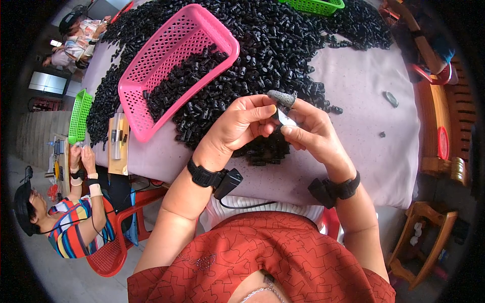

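My left hand (240, 121) and my right hand (314, 130) meet above the near edge of a heap of small black plastic parts (268, 60). Pinched in the left fingers is a small black plastic part (276, 117), mostly hidden by them. The right thumb and fingers close on a flat, shiny silver piece (287, 119) that looks like a small blade, touching or very close to the black part. A grey textured finger cover (281, 98) sits over my right index finger. To the left of my hands, a pink plastic basket (146, 126) leans tilted on the heap, partly filled with the same parts.
A pale cloth (364, 136) covers the table, with a loose grey finger cover (390, 99) at right. Green baskets (80, 116) stand at left and far back. Co-workers (76, 217) sit around the table. A wooden stool (424, 242) stands at lower right.
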A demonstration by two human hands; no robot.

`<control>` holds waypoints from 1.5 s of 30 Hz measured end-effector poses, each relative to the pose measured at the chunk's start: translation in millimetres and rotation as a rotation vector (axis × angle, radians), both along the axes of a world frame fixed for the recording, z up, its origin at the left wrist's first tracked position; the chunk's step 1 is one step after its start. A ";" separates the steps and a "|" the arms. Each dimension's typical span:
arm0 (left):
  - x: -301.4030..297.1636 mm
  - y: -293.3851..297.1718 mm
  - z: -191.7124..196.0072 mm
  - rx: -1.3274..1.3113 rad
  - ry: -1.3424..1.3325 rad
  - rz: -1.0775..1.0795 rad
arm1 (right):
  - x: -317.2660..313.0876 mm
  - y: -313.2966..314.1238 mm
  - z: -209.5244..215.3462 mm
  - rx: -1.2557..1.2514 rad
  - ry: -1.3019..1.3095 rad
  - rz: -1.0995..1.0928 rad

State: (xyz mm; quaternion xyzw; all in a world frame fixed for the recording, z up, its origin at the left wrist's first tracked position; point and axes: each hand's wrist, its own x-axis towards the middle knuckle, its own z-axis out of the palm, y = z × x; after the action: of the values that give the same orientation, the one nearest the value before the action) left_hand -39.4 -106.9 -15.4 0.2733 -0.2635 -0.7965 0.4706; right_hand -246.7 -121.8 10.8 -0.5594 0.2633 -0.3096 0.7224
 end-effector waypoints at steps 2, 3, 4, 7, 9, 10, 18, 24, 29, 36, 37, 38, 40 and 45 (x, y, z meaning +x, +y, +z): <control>-0.5 -0.1 1.6 -0.008 0.011 -0.019 | -0.1 0.1 0.3 0.008 0.001 -0.009; -0.8 -0.2 2.4 -0.015 0.022 -0.037 | -0.3 0.1 0.5 0.015 0.002 -0.019; -0.8 0.2 3.1 -0.015 0.022 -0.037 | -0.4 -0.1 1.0 0.015 0.002 -0.018; -1.2 0.8 3.7 -0.016 0.061 -0.058 | -0.7 -0.4 1.9 0.011 0.003 -0.011; -1.8 0.4 2.7 -0.017 0.045 -0.048 | -0.8 0.1 1.8 0.000 -0.002 -0.002; -2.0 0.7 3.9 -0.017 0.045 -0.047 | -0.7 0.6 2.3 0.000 -0.002 -0.002; 3.4 0.4 3.2 -0.045 -0.095 0.040 | 0.0 1.2 6.0 -0.018 -0.021 -0.033; 3.6 -1.6 11.6 -0.064 -0.140 0.157 | -0.8 0.1 5.0 0.022 -0.046 -0.079; 7.6 -0.3 7.8 -0.097 -0.191 0.114 | 1.7 2.3 5.7 0.031 -0.058 -0.125; 5.3 -1.5 8.2 -0.114 -0.146 0.120 | 0.9 2.9 6.2 0.029 -0.027 -0.158; 5.8 -1.4 7.9 -0.083 -0.148 0.128 | 0.9 2.9 6.4 0.028 -0.028 -0.158; 6.3 -1.4 7.5 -0.051 -0.150 0.137 | 1.0 2.7 6.6 0.037 -0.030 -0.150; 7.0 -1.7 6.8 -0.057 -0.143 0.128 | 1.1 2.4 6.2 0.046 -0.031 -0.142; 6.7 -1.8 5.2 -0.055 -0.133 0.116 | 0.8 1.9 4.7 0.043 -0.012 -0.142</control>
State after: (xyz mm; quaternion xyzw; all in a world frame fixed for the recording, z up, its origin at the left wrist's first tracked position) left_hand -32.7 -108.7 -10.2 0.3273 -0.2997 -0.7405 0.5048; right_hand -245.8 -119.9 15.5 -0.5217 0.3043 -0.3576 0.7122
